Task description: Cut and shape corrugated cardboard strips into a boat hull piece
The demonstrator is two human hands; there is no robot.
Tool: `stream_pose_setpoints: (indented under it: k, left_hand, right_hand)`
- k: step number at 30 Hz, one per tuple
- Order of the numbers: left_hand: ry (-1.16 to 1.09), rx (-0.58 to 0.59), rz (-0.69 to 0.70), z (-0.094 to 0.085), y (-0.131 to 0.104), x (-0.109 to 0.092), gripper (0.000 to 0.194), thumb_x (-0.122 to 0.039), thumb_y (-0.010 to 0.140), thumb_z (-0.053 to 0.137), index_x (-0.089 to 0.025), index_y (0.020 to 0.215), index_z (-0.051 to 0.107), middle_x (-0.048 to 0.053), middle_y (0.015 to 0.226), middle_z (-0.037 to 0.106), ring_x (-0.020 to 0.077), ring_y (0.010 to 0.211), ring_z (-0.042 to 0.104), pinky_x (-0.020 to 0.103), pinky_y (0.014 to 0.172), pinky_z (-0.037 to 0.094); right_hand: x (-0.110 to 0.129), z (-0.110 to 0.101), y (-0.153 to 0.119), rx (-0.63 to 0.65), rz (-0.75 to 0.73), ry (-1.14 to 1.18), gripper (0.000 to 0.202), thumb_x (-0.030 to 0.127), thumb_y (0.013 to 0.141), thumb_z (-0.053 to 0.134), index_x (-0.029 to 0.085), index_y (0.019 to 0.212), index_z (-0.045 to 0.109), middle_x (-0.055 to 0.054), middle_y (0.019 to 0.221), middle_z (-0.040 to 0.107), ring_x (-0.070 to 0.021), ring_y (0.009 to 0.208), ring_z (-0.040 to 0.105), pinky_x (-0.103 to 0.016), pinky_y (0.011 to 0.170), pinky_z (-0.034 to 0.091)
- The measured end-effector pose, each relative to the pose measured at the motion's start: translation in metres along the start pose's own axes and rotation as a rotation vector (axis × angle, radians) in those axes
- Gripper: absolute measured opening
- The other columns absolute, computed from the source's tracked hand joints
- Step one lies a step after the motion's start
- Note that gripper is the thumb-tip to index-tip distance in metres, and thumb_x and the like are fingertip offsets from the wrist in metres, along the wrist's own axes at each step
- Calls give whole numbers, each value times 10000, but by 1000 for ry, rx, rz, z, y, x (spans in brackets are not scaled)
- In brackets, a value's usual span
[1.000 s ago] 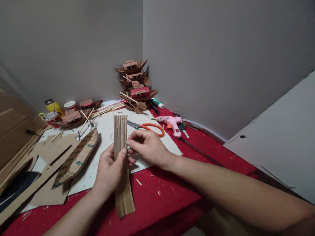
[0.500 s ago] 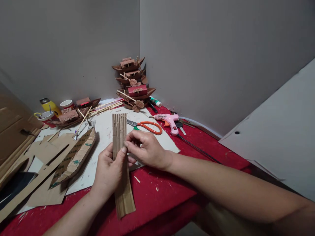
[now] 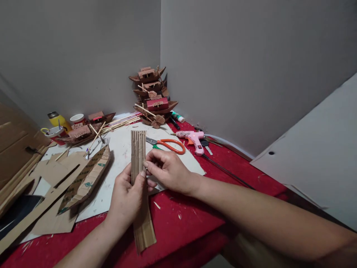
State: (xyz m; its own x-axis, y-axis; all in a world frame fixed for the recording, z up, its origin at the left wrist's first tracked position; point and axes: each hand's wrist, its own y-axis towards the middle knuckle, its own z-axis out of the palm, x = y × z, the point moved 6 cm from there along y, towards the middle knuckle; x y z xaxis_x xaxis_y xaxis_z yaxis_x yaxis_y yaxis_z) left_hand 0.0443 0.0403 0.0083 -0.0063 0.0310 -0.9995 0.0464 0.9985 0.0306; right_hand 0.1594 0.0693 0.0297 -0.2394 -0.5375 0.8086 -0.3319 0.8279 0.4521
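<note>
A long strip of corrugated cardboard stands upright over the red table. My left hand grips it around the middle from the left. My right hand pinches the strip's right edge with thumb and fingertips, just above the left thumb. The strip's lower end hangs down past the left wrist.
Orange-handled scissors and a pink glue gun lie behind my hands. A cardboard boat hull and cardboard offcuts lie at left. Stacked model boats stand in the corner. Cups, a yellow bottle and sticks sit at back left. A grey board leans at right.
Both hands keep the same hold on the strip. The view has shifted slightly; the strip's lower end has tilted a little to the right.
</note>
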Motion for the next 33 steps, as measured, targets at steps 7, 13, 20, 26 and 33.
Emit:
stream_pose_setpoints:
  k: [7,13,20,26,33]
  left_hand:
    - [-60,11,-55,2,1,7,286,-332,745,672,-150,956,606,9,674,670,141,549,642,235,517,541]
    - [-67,27,-66,1,1,8,252,-313,749,663,-153,936,610,11,684,673,139,541,636,231,507,529]
    - [61,18,106,-1,-4,-3,240,-302,819,601,-167,1015,636,28,819,692,147,673,622,232,606,514]
    - [31,39,29,-1,-4,-7,244,-271,792,624,-175,1013,657,37,884,712,164,767,638,232,697,497]
    - [20,116,-107,4,-3,3,319,-367,802,612,-147,1033,615,37,694,704,172,604,658,244,549,505]
  right_hand:
    - [3,1,-2,27,-51,14,104,195,839,504,185,735,498,25,575,542,-96,487,510,-214,496,410]
    - [13,-2,-5,-7,-243,-143,124,193,843,490,181,720,507,-1,623,544,-108,563,496,-223,546,411]
    - [6,1,-4,8,-35,8,102,262,827,576,182,806,516,25,597,552,-103,503,525,-221,501,418]
    - [10,-4,-3,-28,-74,-105,99,174,844,512,185,746,518,3,639,569,-121,574,533,-238,563,420]
    - [13,-6,-5,-40,-206,-235,104,164,856,479,191,755,478,-1,650,543,-123,581,493,-234,562,394]
